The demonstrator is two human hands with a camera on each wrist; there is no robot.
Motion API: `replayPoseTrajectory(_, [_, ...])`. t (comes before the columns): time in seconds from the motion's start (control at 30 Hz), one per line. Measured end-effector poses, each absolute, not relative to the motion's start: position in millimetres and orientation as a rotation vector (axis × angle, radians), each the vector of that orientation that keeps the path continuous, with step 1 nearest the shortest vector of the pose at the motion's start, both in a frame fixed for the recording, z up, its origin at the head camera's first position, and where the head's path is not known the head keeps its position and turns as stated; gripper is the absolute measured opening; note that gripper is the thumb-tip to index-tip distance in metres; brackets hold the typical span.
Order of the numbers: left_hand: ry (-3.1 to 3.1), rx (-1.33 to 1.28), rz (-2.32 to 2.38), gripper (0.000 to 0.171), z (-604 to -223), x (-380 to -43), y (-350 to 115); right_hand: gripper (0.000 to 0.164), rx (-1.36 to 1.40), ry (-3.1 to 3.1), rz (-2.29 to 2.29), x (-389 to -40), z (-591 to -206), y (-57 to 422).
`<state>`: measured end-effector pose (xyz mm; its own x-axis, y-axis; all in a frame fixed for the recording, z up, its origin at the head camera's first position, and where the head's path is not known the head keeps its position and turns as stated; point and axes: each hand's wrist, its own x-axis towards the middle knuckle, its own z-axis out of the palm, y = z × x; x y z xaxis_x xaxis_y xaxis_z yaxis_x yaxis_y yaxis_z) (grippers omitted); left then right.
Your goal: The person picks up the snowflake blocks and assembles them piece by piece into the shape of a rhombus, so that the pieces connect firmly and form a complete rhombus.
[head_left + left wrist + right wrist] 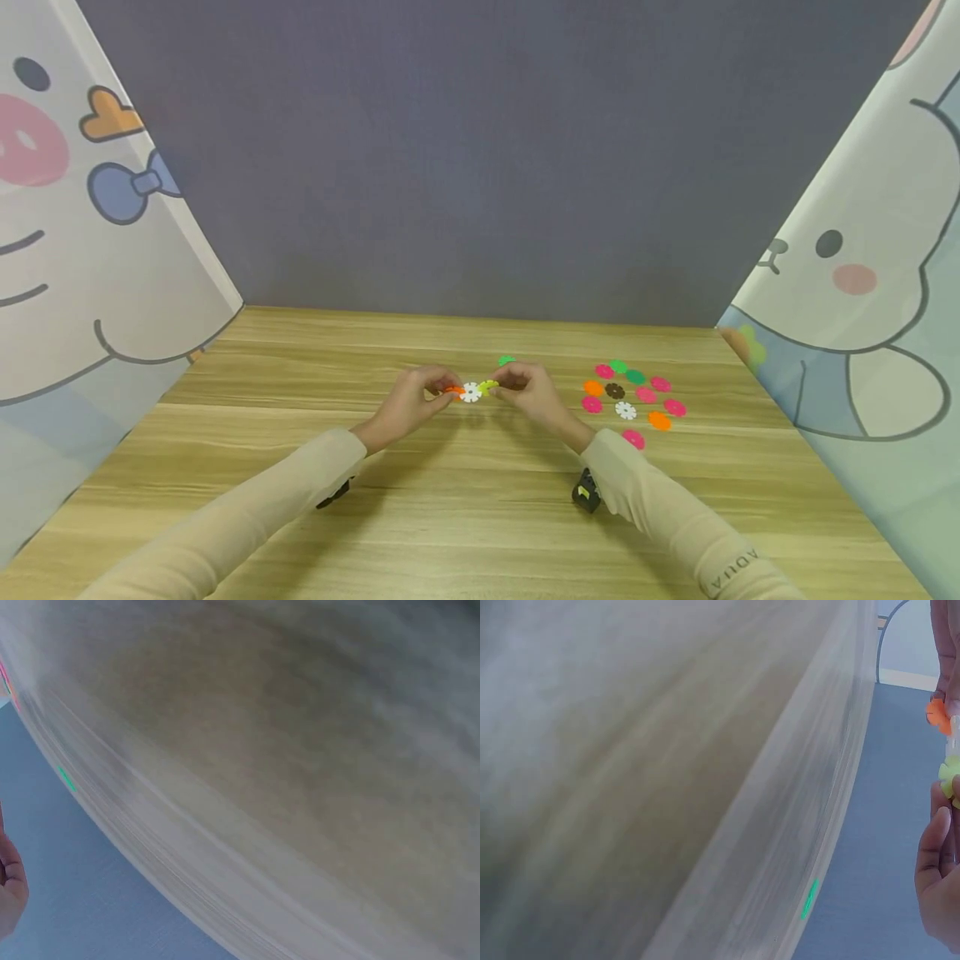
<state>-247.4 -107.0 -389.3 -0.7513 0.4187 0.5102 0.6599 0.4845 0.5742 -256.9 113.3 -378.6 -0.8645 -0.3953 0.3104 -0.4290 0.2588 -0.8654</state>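
Note:
My left hand (415,398) pinches an orange notched disc (454,390) between thumb and fingers. A white notched disc (471,392) is joined to it, and a yellow-green disc (487,387) sits at the white one's right side. My right hand (534,395) pinches that yellow-green disc. The three form a short row held above the table. In the right wrist view, the orange disc (938,716) and the yellow-green disc (949,774) show at the right edge, with the right hand (939,881) below. Only part of the left hand (10,889) appears in the left wrist view.
On the wooden table (465,517), a green disc (507,360) lies just beyond the right hand. Several loose discs are spread to the right, among them a brown disc (615,391) and a white disc (626,410). A grey panel (480,167) stands along the back.

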Motion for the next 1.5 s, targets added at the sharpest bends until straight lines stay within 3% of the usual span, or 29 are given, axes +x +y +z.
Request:
replayPoseTrajectory(0.27, [-2.452, -0.858, -1.178, 0.013, -390, -247, -107, 0.014, 0.74, -2.494, 1.682, -241, -362, 107])
replayPoseTrajectory(0.77, [-2.421, -0.847, -1.187, 0.01, -391, -245, -104, 0.014, 0.699, -2.462, 1.739, -241, -365, 106])
replayPoseTrajectory(1.1, [-2.451, -0.851, -1.186, 0.012, -390, -245, -108, 0.016, 0.762, -2.5, 1.702, -262, -389, 108])
replayPoseTrajectory(1.5, [-2.483, -0.835, -1.24, 0.011, -393, -245, -113, 0.017, 0.91, -2.602, 1.479, -275, -388, 114])
